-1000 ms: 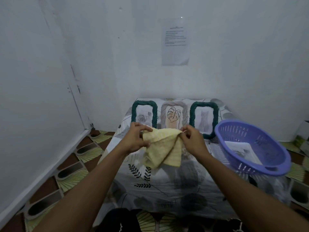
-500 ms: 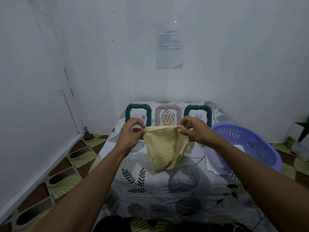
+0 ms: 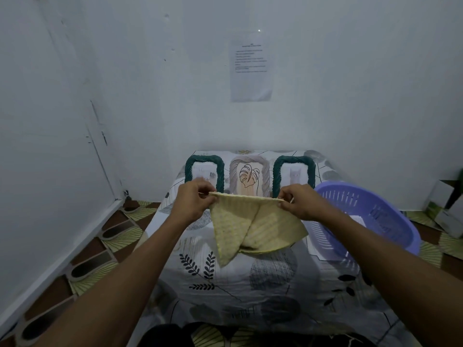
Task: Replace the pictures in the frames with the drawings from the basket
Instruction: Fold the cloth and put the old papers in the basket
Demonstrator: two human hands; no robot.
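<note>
Both hands hold a pale yellow cloth [image 3: 253, 227] stretched between them above the table. My left hand [image 3: 191, 202] pinches its left corner and my right hand [image 3: 298, 202] pinches its right corner. Behind the cloth three picture frames lean against the wall: a left green frame [image 3: 204, 171], a beige middle frame [image 3: 249, 175] with a leaf drawing, and a right green frame [image 3: 293, 172] with a cat picture. A purple basket [image 3: 375, 216] stands at the right with a paper sheet [image 3: 357, 219] inside.
The table wears a white cloth with leaf prints [image 3: 225, 279]. White walls close in at the left and back; a printed sheet [image 3: 251, 68] is taped on the back wall. Cardboard boxes [image 3: 446, 204] sit on the patterned floor at far right.
My hands have drawn apart, and the yellow cloth between them has spread out from a bunched fold into a wider hanging sheet. The view has tilted up slightly.
</note>
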